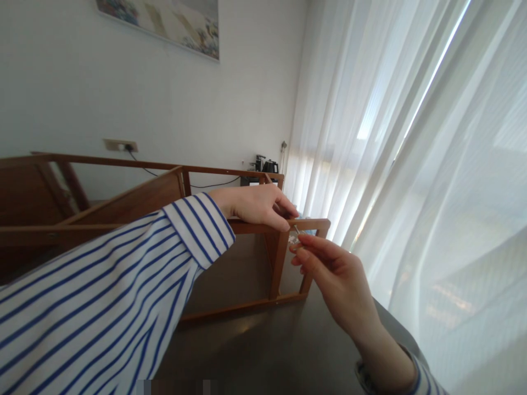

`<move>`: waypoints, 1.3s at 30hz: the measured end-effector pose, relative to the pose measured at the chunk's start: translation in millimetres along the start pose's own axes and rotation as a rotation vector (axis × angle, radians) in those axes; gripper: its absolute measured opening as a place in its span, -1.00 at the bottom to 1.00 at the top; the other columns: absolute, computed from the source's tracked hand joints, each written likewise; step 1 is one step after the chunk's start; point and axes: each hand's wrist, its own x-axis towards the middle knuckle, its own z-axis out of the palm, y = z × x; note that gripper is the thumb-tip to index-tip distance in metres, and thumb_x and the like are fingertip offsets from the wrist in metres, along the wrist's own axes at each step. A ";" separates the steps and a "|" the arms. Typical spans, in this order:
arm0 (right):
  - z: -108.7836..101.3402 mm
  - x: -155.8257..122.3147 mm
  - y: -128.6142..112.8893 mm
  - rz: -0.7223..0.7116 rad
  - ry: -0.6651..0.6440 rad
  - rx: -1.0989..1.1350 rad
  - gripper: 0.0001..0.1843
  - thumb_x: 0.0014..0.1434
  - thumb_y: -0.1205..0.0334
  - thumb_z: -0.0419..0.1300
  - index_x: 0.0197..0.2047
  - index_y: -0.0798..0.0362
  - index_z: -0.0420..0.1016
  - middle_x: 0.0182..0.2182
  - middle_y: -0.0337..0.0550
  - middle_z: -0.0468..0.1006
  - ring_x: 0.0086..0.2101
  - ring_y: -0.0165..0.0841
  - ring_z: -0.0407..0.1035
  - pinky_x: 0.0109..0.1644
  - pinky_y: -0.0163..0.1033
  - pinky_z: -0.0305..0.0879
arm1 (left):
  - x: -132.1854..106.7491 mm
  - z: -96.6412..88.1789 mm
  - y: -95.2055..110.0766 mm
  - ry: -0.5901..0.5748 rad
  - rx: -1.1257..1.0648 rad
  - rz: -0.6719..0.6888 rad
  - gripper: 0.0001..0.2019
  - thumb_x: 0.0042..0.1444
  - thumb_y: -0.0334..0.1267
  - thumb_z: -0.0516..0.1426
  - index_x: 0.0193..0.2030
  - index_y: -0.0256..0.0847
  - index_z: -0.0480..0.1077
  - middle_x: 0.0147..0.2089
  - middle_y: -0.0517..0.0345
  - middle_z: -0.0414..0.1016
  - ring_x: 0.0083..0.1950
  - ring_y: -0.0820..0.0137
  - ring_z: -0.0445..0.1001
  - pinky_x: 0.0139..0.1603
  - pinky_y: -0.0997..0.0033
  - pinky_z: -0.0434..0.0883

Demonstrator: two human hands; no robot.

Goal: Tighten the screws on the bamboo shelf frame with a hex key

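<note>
Dark table (263,340), wooden frame (284,258) lying on it

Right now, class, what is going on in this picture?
A person in a striped shirt works at a wooden frame lying on a dark floor. The left hand rests on the frame's top corner, fingers pinching a small screw there. The right hand comes up beside it, holding something small and clear at the fingertips, too small to identify. A white curtain hangs on the right, and a kettle stands by the far wall.
</note>
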 end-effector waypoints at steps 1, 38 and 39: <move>-3.0 -0.1 -0.3 -0.057 -0.026 -0.100 -0.70 0.15 0.13 0.22 -0.05 0.00 0.49 -0.27 -0.15 0.61 -0.29 -0.32 0.49 -0.23 -0.22 0.44 | 0.2 0.1 -0.4 0.000 -0.001 0.000 -0.57 -0.04 -0.19 0.21 0.02 -0.17 0.45 -0.03 0.19 0.55 -0.03 0.38 0.48 0.00 0.54 0.31; -25.8 10.1 -2.5 -0.717 0.088 -0.891 -0.89 0.22 0.31 0.15 -0.16 0.02 0.44 -0.21 -0.07 0.53 -0.23 -0.29 0.41 -0.20 -0.20 0.34 | -1.0 -0.5 2.5 -0.001 -0.004 -0.006 -0.59 -0.06 -0.19 0.20 -0.02 -0.17 0.48 -0.08 0.20 0.57 -0.06 0.38 0.49 -0.03 0.53 0.32; -28.9 10.8 -3.9 -0.802 0.088 -0.993 -0.87 0.21 0.32 0.16 -0.15 0.04 0.44 -0.22 -0.05 0.53 -0.24 -0.28 0.40 -0.21 -0.20 0.33 | -0.9 -0.5 2.6 -0.002 -0.006 -0.007 -0.59 -0.07 -0.19 0.20 -0.02 -0.17 0.48 -0.08 0.20 0.57 -0.06 0.38 0.49 -0.03 0.53 0.32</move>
